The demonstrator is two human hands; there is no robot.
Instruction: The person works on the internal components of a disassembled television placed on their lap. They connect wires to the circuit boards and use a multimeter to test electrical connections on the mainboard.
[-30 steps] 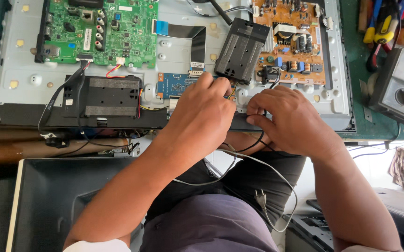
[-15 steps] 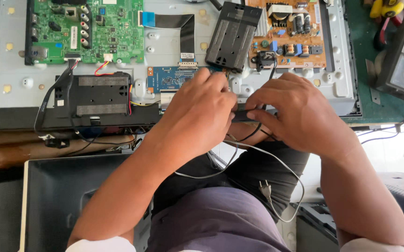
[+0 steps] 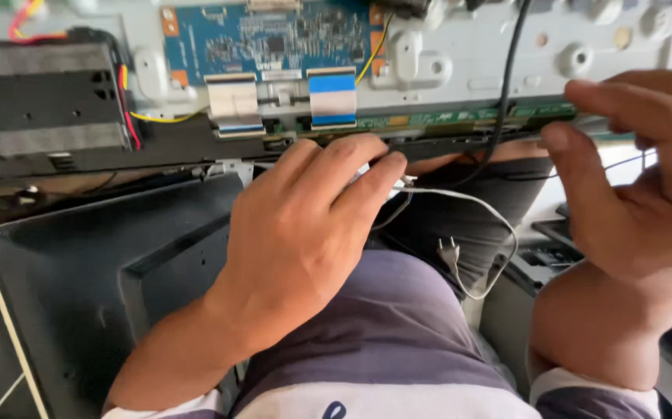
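My left hand [image 3: 305,225] curls over the thin white cable [image 3: 460,198], fingertips seemingly pinching it; my right hand [image 3: 631,186] hovers beside, fingers spread.

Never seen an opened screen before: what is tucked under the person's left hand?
A thin white cable runs out from under the left hand and loops down to a small plug. Where that cable starts is covered by the fingers.

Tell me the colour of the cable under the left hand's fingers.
White; the thin cable loops down to a plug, clearest in the head view, by the left hand.
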